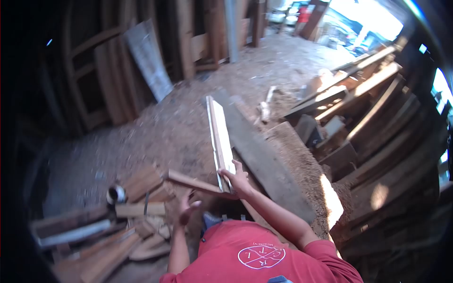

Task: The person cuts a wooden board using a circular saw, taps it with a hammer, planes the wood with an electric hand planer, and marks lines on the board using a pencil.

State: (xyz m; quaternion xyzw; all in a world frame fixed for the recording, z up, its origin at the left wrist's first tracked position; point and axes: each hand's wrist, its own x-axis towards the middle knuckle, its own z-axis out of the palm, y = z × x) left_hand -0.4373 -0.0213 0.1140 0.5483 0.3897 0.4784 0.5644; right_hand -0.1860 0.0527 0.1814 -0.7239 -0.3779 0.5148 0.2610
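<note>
My right hand [239, 183] grips the near end of a long narrow wooden board [219, 137], its fingers over the edge. The board points away from me, with a pale, brightly lit face. A shorter wooden strip [196, 183] meets it at an angle near that end; whether the two are joined I cannot tell. Just below the strip is my left hand [187, 209], fingers apart and thumb out, slightly blurred. It appears to hold nothing, though its fingertips are close to the strip's underside.
A wide grey plank [269, 162] slopes beside the board, near a sawdust heap [295, 151]. Stacked timber [373, 108] lines the right. Wood offcuts [141, 231] and a tape-like roll [115, 194] lie at lower left. A pale board [148, 61] leans at the back left.
</note>
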